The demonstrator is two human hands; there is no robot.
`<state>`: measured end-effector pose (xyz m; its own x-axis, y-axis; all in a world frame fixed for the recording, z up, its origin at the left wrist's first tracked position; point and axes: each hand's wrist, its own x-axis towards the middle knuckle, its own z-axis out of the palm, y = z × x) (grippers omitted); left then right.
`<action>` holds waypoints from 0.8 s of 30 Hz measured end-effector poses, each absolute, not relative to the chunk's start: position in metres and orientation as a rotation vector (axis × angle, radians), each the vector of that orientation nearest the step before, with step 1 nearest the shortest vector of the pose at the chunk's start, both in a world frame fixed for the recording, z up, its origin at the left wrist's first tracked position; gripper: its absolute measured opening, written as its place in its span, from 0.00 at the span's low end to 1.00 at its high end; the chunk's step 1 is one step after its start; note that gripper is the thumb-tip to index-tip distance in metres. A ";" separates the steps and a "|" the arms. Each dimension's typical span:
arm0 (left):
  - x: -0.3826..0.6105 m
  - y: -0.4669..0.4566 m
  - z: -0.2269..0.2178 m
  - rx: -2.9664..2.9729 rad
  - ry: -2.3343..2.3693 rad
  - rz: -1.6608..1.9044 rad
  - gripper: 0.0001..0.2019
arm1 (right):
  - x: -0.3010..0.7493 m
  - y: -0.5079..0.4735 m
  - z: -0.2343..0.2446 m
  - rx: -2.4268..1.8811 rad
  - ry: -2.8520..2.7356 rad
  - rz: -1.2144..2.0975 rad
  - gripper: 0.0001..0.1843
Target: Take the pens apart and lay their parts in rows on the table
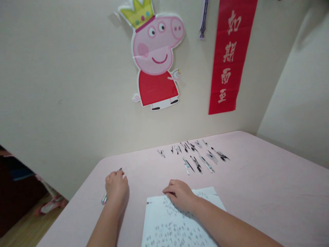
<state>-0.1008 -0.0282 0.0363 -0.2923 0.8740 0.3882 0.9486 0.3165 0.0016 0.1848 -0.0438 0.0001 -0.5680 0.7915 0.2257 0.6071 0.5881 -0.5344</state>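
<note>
My left hand (pixel 116 184) rests on the pink table (pixel 257 185) with its fingers curled round a pen (pixel 104 198); the pen's tip shows above the knuckles and its other end pokes out below the hand. My right hand (pixel 180 195) lies on the top edge of a white sheet of paper (pixel 177 226) covered in small handwriting, fingers bent and pressed together on the sheet. Whether the right hand holds anything is hidden.
Several pens and pen parts (pixel 196 154) lie spread near the wall at the table's far side. A cartoon pig cut-out (pixel 156 58) and a red banner (pixel 231 55) hang on the wall. The table's left edge drops to a wooden floor (pixel 25 226).
</note>
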 end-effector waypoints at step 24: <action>-0.108 -0.035 0.038 -1.586 -2.289 -0.102 0.11 | 0.185 -0.043 -0.004 -1.078 -2.322 0.562 0.14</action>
